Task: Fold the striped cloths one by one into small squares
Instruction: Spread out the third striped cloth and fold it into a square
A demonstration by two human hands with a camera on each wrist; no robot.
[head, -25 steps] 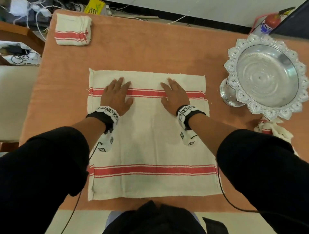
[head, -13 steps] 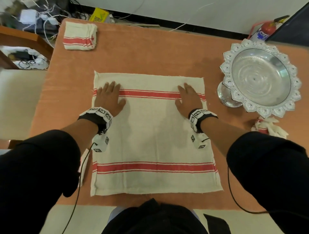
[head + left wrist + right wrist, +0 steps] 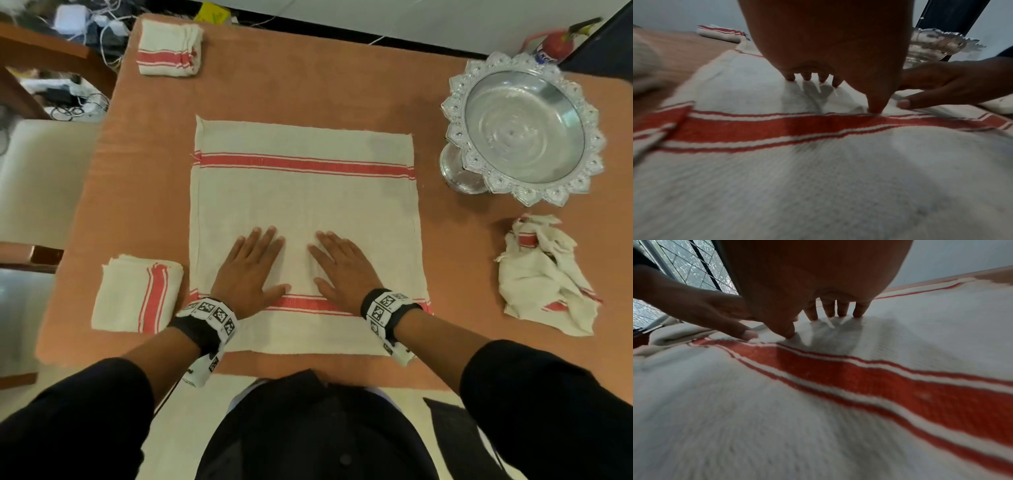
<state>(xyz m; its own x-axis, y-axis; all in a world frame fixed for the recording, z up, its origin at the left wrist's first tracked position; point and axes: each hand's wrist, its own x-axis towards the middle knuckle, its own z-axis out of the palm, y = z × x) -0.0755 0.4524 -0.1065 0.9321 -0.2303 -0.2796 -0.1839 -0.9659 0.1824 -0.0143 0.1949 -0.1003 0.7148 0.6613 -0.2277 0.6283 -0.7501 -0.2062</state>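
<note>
1. The left hand [image 3: 249,270] and right hand [image 3: 342,270] press flat, fingers straight and slightly spread, on the near part of the spread cloth [image 3: 301,205], above its near red stripe.
2. The cloth lies flat mid-table [image 3: 308,85].
3. A folded cloth [image 3: 137,294] sits left; a crumpled cloth [image 3: 544,274] right.
4. Farthest: another folded cloth [image 3: 168,48] and silver pedestal tray [image 3: 520,130].

No readable text anywhere. Wristbands [image 3: 212,313] carry black-white fiducial markers only; fire extinguisher [image 3: 556,44] label too blurred to read.
</note>
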